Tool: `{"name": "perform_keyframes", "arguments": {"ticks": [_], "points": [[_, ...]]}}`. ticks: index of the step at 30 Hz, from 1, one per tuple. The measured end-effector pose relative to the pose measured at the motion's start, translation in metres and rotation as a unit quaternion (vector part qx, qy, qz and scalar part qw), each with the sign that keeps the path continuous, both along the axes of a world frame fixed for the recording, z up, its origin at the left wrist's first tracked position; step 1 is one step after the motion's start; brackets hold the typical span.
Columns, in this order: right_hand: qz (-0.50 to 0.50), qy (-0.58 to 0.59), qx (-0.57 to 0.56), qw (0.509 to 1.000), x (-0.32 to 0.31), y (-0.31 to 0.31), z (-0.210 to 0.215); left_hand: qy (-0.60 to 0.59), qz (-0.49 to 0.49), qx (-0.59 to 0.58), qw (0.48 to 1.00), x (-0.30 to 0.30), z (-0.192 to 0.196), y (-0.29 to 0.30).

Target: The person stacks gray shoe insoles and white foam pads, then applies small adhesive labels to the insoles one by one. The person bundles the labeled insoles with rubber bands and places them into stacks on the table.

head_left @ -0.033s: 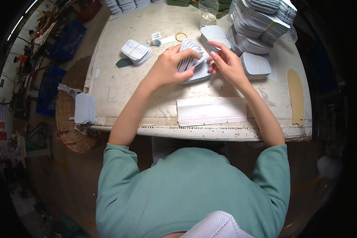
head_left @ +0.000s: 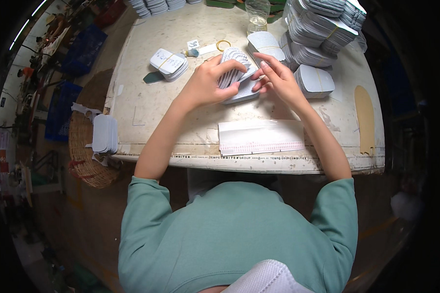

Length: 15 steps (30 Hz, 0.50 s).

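My left hand is closed round a fanned stack of thin grey-white pieces with rounded ends, thumb on the near side and fingers over the top. Under it lies a flat pile of like pieces, partly covered by the hand. My right hand is just to the right, its fingers apart and slightly bent, fingertips close to the fanned pieces' right edge. Whether they touch it I cannot tell. A banded stack stands just behind, and another banded stack is right of my right hand.
Tall stacks of grey pieces rise at the back right, beside a clear plastic bottle. A small banded bundle lies at left. A printed paper strip and a tan sole-shaped template lie nearer. A wicker basket stands at the left edge.
My right hand's fingers have shifted slightly left and bent a little more beside the fanned stack. My left hand keeps its place and grip.
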State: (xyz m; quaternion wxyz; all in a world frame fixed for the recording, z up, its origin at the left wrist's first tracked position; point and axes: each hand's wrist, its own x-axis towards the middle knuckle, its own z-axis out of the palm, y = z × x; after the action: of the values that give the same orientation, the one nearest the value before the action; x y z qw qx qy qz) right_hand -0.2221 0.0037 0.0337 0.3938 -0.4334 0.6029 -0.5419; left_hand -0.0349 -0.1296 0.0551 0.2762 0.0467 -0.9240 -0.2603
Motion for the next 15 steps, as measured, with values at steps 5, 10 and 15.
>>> {"name": "perform_keyframes", "arguments": {"ticks": [5,10,15], "points": [[0.036,-0.105,0.035,0.993,0.005,-0.004,0.000,0.009,-0.014,0.101,0.995,0.004,0.001,0.002],[0.057,-0.002,-0.046,0.997,0.012,0.002,0.007,0.060,0.056,-0.057,0.995,-0.002,-0.003,-0.010],[0.059,0.083,-0.119,0.988,0.015,0.011,0.029,-0.098,-0.045,0.292,0.950,0.013,0.009,-0.021]]}}
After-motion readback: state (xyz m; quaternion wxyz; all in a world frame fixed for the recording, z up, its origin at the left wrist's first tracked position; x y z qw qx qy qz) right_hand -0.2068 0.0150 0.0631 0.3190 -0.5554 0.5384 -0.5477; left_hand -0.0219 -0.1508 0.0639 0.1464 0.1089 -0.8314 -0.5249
